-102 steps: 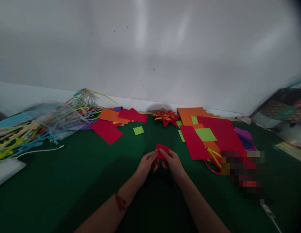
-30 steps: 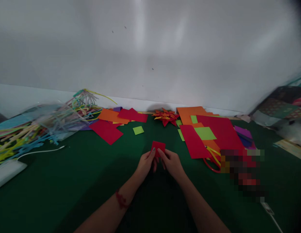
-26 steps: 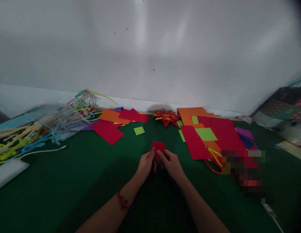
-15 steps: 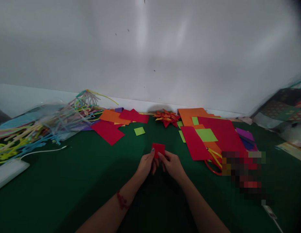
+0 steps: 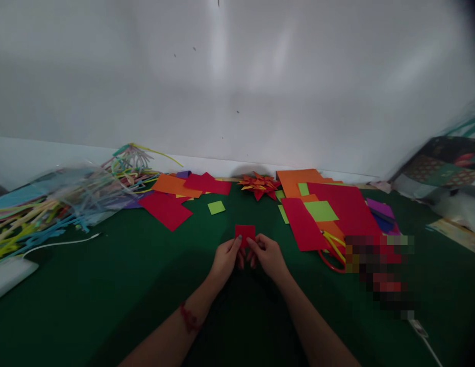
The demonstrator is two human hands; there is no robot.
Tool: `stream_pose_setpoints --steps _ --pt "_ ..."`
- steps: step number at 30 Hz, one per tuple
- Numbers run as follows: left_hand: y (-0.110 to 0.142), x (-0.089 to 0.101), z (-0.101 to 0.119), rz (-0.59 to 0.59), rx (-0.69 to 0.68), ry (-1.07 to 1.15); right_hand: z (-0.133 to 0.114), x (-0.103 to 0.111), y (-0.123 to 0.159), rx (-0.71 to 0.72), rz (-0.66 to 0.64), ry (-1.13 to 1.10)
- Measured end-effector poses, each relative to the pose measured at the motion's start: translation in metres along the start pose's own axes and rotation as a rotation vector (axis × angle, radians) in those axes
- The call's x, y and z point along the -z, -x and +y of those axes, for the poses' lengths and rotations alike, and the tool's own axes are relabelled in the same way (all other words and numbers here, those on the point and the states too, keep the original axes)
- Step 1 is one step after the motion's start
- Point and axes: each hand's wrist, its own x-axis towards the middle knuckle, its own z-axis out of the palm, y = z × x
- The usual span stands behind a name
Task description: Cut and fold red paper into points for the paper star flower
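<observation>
A small red square of paper (image 5: 245, 233) is held up between both hands in front of me. My left hand (image 5: 226, 257) pinches its lower left corner, thumb on the near face. At the lower right corner, my right hand (image 5: 268, 254) grips the same paper between thumb and fingers. Beyond it, by the wall, rests a red and orange folded paper flower (image 5: 259, 185) with pointed petals. A light green paper square (image 5: 216, 207) lies flat to the left of the flower. The fingertips behind the red paper are partly hidden.
Red and orange paper sheets (image 5: 166, 210) lie at the back left beside bagged coloured pipe cleaners (image 5: 72, 196). A white device with a cable (image 5: 15, 275) sits at far left. At right are more red sheets (image 5: 304, 224) and yellow-and-red-handled scissors (image 5: 332, 250), next to a pixelated patch.
The whole view has shifted slightly. My right hand's thumb has slid a little toward the lower edge of the red paper, which both hands still hold.
</observation>
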Motion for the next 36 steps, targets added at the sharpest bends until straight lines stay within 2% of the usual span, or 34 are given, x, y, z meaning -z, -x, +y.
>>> stream_pose_setpoints --steps 8,18,21,28,32,36 --pt "0.001 -0.001 0.003 -0.020 0.049 0.062 0.002 0.001 -0.002 -0.001 -0.014 -0.021" --pt "0.000 -0.001 0.000 -0.030 0.018 0.076 0.001 0.001 -0.001 0.003 -0.012 -0.042" --pt "-0.001 0.000 -0.001 -0.020 -0.044 0.057 0.003 0.002 -0.002 -0.011 0.006 -0.037" --pt "0.000 0.004 -0.002 0.058 -0.204 -0.144 0.001 0.002 -0.001 -0.012 0.057 0.038" --pt "-0.002 0.006 -0.004 0.067 -0.185 -0.200 0.000 0.003 0.002 0.020 0.065 0.148" --pt "-0.005 0.013 -0.001 0.129 -0.200 -0.307 0.000 0.005 0.002 0.048 0.059 0.255"
